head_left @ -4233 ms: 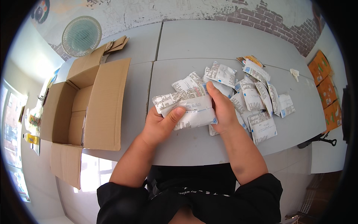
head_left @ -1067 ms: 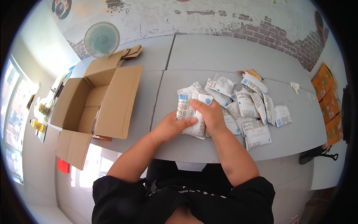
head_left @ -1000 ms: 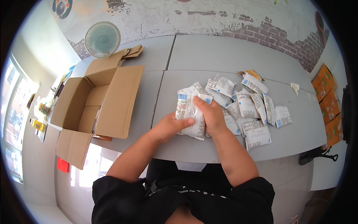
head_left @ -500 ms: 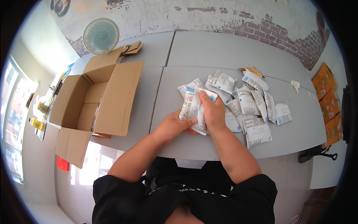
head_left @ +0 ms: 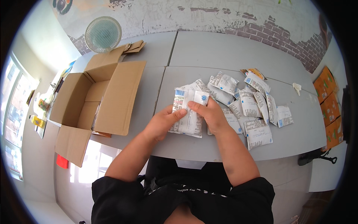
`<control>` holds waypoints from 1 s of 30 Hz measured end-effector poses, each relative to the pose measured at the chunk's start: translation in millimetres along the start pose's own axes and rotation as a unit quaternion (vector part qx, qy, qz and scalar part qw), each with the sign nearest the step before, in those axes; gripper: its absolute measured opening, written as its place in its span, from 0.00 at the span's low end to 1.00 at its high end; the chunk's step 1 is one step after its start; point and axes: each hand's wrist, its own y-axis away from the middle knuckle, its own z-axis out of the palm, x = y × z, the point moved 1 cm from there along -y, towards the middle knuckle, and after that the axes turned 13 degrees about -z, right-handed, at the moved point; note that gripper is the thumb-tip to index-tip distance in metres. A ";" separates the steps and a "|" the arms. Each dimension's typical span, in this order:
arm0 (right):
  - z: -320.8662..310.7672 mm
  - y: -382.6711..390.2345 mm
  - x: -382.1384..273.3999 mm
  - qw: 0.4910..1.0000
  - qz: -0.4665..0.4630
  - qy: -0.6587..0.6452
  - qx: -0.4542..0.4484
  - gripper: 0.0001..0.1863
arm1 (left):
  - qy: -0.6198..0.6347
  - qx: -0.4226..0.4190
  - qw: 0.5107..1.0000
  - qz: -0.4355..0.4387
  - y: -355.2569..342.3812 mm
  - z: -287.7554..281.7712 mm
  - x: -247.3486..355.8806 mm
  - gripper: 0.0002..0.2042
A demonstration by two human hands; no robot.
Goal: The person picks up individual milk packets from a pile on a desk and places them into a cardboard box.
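Observation:
Between my two hands is a white sealed packet (head_left: 187, 123) with grey print and a blue patch at one corner. My left hand (head_left: 161, 122) grips its left side, thumb lying on the face. My right hand (head_left: 212, 114) holds the upper right side, its thumb pressed on the front near a round blue mark. The fingers behind the packet are mostly hidden. Another white packet (head_left: 200, 85) lies on the table just beyond it, partly covered. To the right spreads a loose pile of similar packets (head_left: 250, 102), several overlapping one another.
An open cardboard box (head_left: 97, 91) stands on the left of the grey table (head_left: 209, 48), flaps out, no contents visible. A round fan (head_left: 103, 34) is behind it. A brown-and-yellow packet (head_left: 254, 73) and crumpled tissue (head_left: 297, 87) lie far right. Orange cartons (head_left: 329, 108) are stacked beyond.
Both hands have shifted slightly left with the packet. It has turned more upright and flatter toward me, and my right thumb has moved lower on its face.

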 end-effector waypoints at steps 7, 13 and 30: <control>4.7 1.9 -6.6 0.991 0.059 0.112 -0.049 0.23 | -0.031 0.090 0.995 0.021 2.2 -15.6 -7.8 0.19; 6.6 4.3 3.0 0.996 0.047 0.056 -0.040 0.20 | -0.056 0.091 0.994 0.031 0.3 -16.7 -14.9 0.19; 8.1 3.9 7.0 0.998 0.056 -0.004 -0.029 0.22 | -0.001 -0.002 1.000 -0.030 25.6 -8.0 -12.4 0.22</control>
